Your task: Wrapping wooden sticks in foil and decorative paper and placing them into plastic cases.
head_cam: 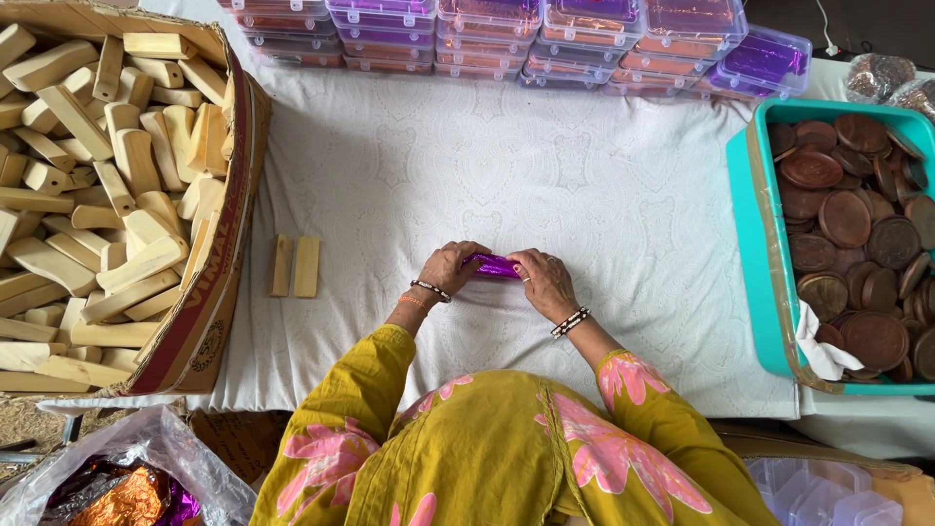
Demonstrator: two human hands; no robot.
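Both hands meet at the middle of the white embossed cloth [584, 185]. The left hand [448, 268] and right hand [545, 281] pinch opposite ends of a small block wrapped in purple foil [492, 265], fingers curled and pressed onto it. Whether the foil ends are already folded shut cannot be told; the fingers cover them.

Judged state of the work: one piece is mid-wrap. Two bare wooden blocks [294, 265] lie side by side on the cloth to the person's left, not yet wrapped. The cardboard box [219, 302] further left is heaped with unwrapped wooden blocks, so most stock remains. Clear lidded boxes [487, 29] with purple and orange contents are stacked along the far edge. A teal tub [752, 244] of brown discs stands at right. A bag of foil sheets [127, 487] sits lower left.
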